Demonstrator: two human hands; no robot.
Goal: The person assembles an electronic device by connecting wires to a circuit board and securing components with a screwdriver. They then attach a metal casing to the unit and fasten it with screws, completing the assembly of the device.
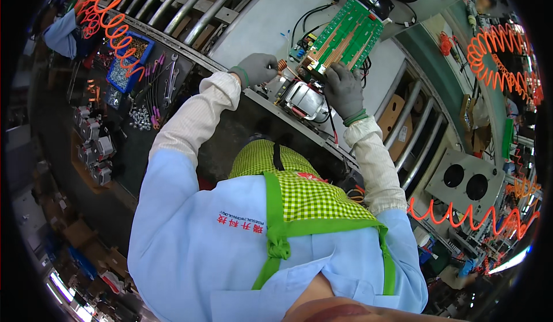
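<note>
Green circuit board (352, 31) lies slanted over a pale flat panel (253, 25), beside the metal rollers (219, 9). The right gloved hand (344, 90) has bent fingers at the board's near end (whether they grip it, I cannot tell). The left gloved hand (257, 68) is curled next to a copper-coloured coil (281, 65); its hold is also unclear. One silver metal-framed component (305, 99) sits between both hands, slightly nearer to the person.

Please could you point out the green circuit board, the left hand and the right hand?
Green circuit board (349, 35): head view, middle of its face.
Left hand (257, 70): head view, gloved back.
Right hand (345, 93): head view, gloved back.
</note>
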